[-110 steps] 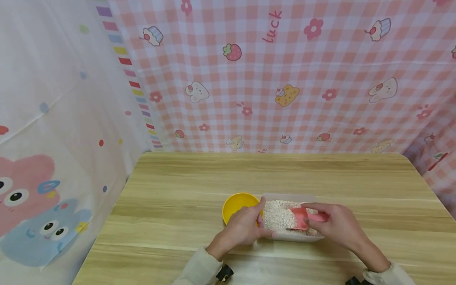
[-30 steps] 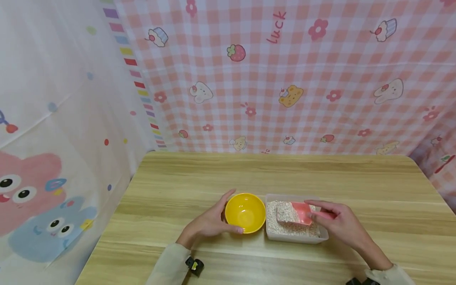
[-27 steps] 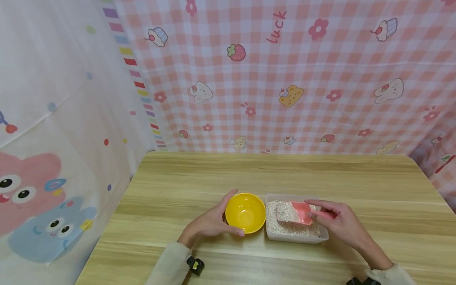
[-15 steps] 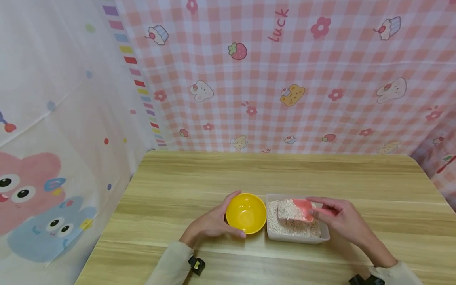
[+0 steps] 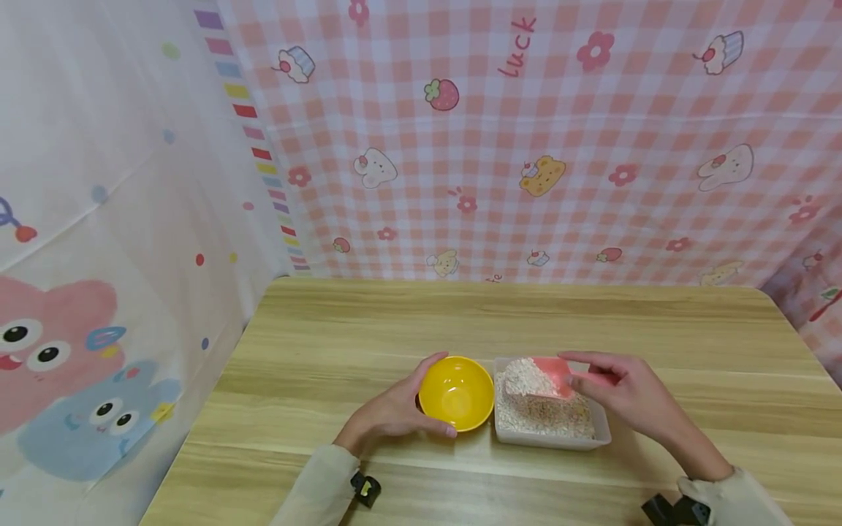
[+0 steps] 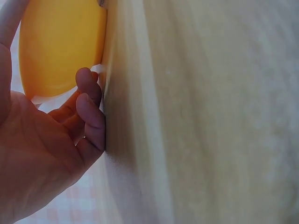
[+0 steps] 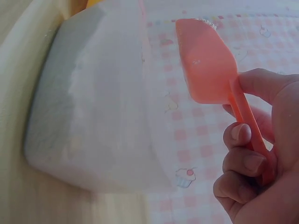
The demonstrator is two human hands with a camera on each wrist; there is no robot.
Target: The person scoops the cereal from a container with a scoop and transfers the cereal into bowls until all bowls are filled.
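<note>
My left hand (image 5: 400,406) holds a small yellow bowl (image 5: 457,394) from its left side, thumb in front and fingers behind. The same bowl (image 6: 60,46) stands in the left wrist view, with curled fingers (image 6: 91,119) beside its base. In my right hand (image 5: 631,391) I grip a pink scoop (image 5: 555,376) by its handle. Pale flakes, like oats (image 5: 526,376), fill the scoop, which is raised over a translucent plastic box (image 5: 555,441) of the same flakes. The right wrist view shows the scoop (image 7: 205,65) above the box's rim, fingers wrapped round the handle.
Bowl and box stand side by side on a wood-grain table (image 5: 368,321). A pink checked cloth (image 5: 408,131) hangs behind the table, and a white printed cloth (image 5: 151,241) hangs at the left.
Earlier my left hand held the box's left edge while the scoop dug into the flakes. Now that hand holds the bowl, and the loaded scoop has risen out of the flakes.
</note>
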